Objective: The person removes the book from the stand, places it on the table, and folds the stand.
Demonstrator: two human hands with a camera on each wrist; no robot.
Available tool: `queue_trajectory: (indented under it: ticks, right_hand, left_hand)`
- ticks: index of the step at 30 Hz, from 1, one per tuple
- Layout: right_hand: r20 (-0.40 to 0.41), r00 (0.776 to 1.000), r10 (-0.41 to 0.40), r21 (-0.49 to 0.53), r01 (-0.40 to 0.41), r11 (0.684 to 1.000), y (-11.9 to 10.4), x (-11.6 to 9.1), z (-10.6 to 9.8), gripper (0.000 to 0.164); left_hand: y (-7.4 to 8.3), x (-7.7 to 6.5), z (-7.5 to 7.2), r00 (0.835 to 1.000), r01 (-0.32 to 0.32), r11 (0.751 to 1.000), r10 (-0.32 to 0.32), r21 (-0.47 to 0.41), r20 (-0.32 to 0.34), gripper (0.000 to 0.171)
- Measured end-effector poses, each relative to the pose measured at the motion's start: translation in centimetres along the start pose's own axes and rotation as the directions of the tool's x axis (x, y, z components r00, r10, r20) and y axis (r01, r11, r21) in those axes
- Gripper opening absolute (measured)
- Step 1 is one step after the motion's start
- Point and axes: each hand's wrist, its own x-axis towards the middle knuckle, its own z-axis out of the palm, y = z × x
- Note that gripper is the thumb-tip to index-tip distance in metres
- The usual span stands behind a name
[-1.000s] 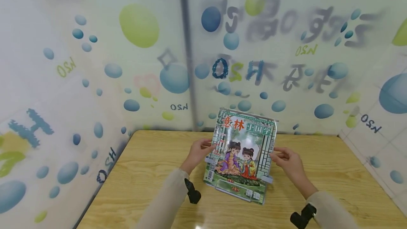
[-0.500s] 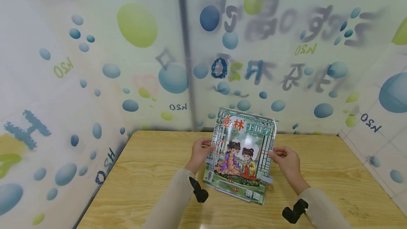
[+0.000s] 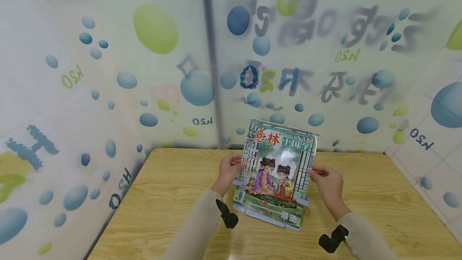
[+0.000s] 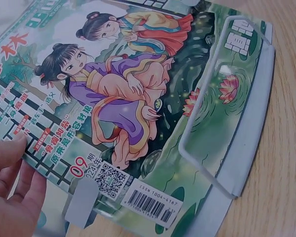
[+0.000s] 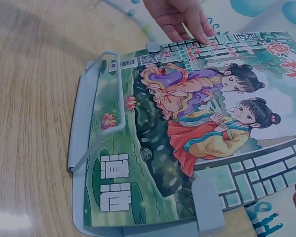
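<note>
A glossy magazine (image 3: 276,163) with two illustrated figures on its cover leans on a light grey book stand (image 3: 265,219). My left hand (image 3: 227,171) pinches the magazine's left edge between thumb and fingers. Its right edge is gripped by my right hand (image 3: 329,183), which barely shows at the border of the right wrist view. In the left wrist view, a wire bar (image 4: 185,123) of the stand crosses the lower cover, and a side clip (image 4: 82,202) sits by the barcode. Another clip (image 5: 207,205) lies over the opposite edge. The stand's back is hidden behind the magazine.
The stand rests on a wood-grain table (image 3: 173,204). Pale panels (image 3: 162,91) printed with bubbles rise behind it and at both sides. Each sleeved wrist carries a black camera, such as the left one (image 3: 227,215).
Over the last half second the magazine has risen slightly in the stand and shifted a little right, with both hands still on its edges. Earlier, both hands moved slightly inward.
</note>
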Motion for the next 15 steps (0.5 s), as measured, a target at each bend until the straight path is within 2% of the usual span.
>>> queue_trajectory:
  ticks: [4,5,10,15]
  right_hand:
    - [0.005,0.999,-0.054,-0.013,0.054,0.998,-0.5,0.1,-0.1,0.022]
    - [-0.005,0.999,-0.042,-0.078,0.042,0.996,-1.9,-0.3,-0.1,0.023]
    - [0.051,0.996,-0.08,-0.047,0.082,0.996,-3.3,0.2,-0.4,0.021]
    - [0.083,0.994,-0.069,-0.041,0.073,0.997,-4.3,0.5,-0.6,0.024]
  left_hand:
    - [0.4,0.1,-0.1,1.0,0.013,0.999,-0.012,-0.034,0.007,0.022]
    - [0.5,0.2,-0.1,1.0,0.012,0.999,-0.012,-0.042,0.009,0.022]
    - [0.8,0.4,-0.3,0.999,0.001,0.994,0.003,-0.111,0.037,0.021]
    - [1.4,0.4,-0.7,0.998,-0.027,0.992,0.035,-0.126,0.06,0.022]
